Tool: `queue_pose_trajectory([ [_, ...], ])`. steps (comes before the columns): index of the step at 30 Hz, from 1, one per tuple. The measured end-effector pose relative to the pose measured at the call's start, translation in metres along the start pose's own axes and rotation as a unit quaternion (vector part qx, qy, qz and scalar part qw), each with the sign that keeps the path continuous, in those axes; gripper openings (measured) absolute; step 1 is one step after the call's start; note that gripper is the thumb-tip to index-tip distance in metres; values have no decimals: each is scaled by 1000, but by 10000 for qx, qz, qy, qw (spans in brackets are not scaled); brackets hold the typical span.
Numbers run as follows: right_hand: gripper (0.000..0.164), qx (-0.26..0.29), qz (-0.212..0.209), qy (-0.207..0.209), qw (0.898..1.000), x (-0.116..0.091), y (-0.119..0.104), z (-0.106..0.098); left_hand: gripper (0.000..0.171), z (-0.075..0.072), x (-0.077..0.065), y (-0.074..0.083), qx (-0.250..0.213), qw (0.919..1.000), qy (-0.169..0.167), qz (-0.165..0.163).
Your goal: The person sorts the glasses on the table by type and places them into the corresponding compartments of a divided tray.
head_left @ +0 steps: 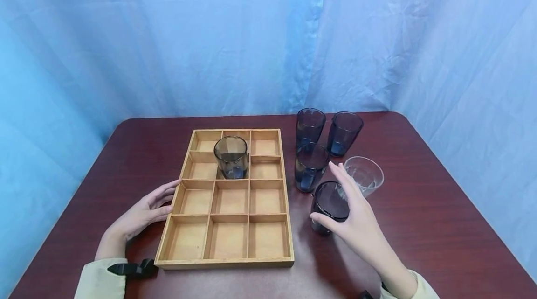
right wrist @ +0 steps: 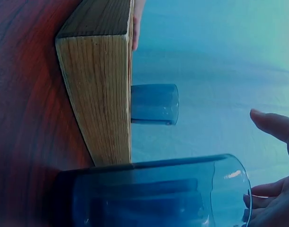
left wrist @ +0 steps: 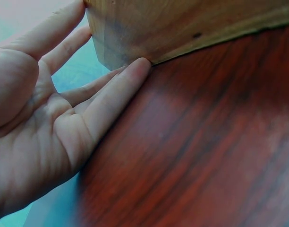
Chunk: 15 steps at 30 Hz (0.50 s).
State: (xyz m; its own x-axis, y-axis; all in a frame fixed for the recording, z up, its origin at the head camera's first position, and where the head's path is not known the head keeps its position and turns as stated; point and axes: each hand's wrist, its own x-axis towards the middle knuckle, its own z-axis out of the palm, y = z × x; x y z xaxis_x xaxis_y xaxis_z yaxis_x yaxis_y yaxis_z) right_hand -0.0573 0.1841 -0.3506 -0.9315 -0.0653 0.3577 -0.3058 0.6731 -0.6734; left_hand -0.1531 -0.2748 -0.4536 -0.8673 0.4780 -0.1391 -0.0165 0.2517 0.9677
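Observation:
My left hand (head_left: 140, 210) rests against the left side of a wooden divided tray (head_left: 226, 265), its fingers extended along the side wall. In the left wrist view, fingertips (left wrist: 140, 68) touch the lower edge of the tray. A smoky glass (head_left: 231, 156) stands upright in a second-row compartment of the middle column. Right of the tray, my right hand (head_left: 356, 217) is spread over a dark glass (head_left: 329, 210). The right wrist view shows the thumb (right wrist: 272, 125) apart from this glass, with the other fingers beside its rim.
Behind the dark glass stand more bluish tumblers (head_left: 308, 170), two of them at the table's back edge. A clear glass (head_left: 365, 175) stands just beyond my right fingers. Pale blue curtains (head_left: 235, 42) surround the dark red table (head_left: 440, 224).

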Motion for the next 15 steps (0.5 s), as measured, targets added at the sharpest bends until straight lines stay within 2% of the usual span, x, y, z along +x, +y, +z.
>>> queue_pose_trajectory([
  [8,97,25,278,52,9996,-8,15,-2,67,1,0,0,-9,9999,-31,128],
  [15,98,-1,590,-13,9983,-14,28,-1,66,-1,-1,-2,-12,9999,-22,115],
])
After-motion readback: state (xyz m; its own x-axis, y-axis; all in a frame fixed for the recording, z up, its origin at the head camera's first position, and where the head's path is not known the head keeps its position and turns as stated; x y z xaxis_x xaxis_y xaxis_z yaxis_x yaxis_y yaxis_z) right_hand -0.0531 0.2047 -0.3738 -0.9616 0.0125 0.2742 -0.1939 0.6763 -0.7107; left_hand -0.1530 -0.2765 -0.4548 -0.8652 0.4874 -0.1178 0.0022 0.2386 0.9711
